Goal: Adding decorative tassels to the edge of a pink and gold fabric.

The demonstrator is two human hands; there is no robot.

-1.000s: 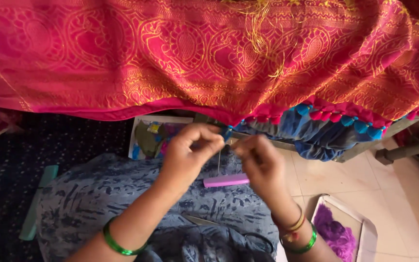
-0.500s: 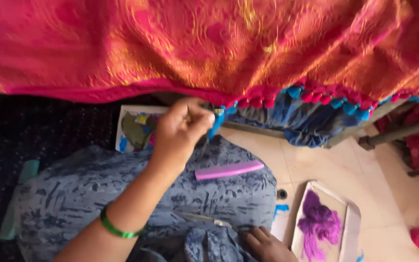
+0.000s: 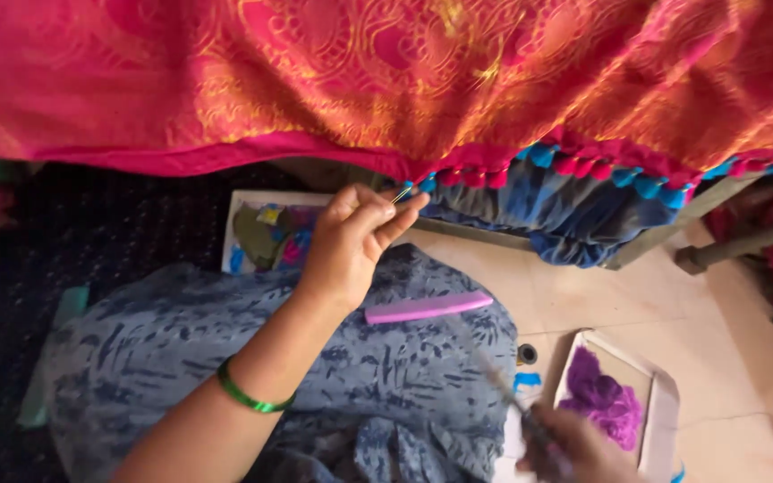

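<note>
Below the frame edge, right hand (image 3: 574, 452) blurs, grip unclear; left hand (image 3: 355, 241) pinches thread (image 3: 402, 194).

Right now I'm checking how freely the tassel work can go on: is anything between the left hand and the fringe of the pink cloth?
Nothing visible. The left hand has its fingers right at the tassel fringe of the pink cloth, pinching a thin strand there.

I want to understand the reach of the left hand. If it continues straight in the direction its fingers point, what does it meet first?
The left hand points up and right, so it would probably first meet the blue and pink tassels along the edge of the red-pink cloth. Depth between them is unclear.
</note>
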